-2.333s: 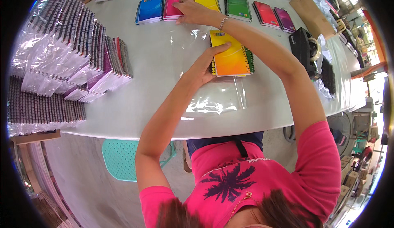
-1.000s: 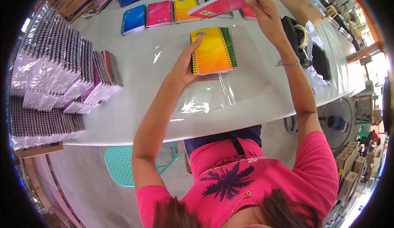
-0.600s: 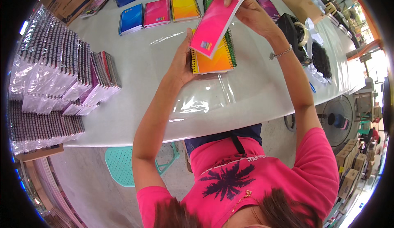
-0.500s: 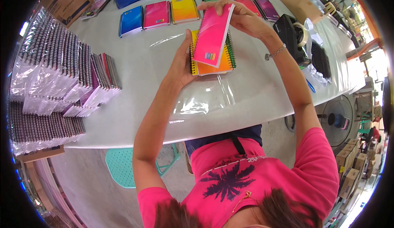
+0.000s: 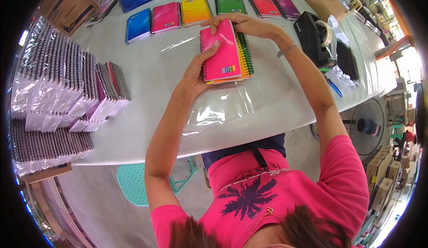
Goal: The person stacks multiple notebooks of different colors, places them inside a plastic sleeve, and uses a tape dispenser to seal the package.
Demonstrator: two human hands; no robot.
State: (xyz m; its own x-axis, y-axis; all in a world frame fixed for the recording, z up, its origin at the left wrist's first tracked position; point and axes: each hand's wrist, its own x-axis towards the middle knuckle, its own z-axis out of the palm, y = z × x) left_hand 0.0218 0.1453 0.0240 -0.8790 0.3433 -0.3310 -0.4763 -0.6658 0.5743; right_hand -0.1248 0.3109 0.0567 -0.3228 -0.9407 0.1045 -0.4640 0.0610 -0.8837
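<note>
Pink spiral notebook (image 5: 221, 51) sat on top of a small stack of notebooks (image 5: 245, 56), both hands on it.

Left hand (image 5: 199, 72) gripped its lower left edge, thumb lying up the cover, and right hand (image 5: 238, 24) curled over the top edge. Stack rested on a clear plastic sleeve (image 5: 220, 108) on the white table (image 5: 147, 96), below a row of coloured notebooks (image 5: 196, 10).

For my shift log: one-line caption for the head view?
Both hands, left hand and right hand, set a pink spiral notebook on a notebook stack.
</note>
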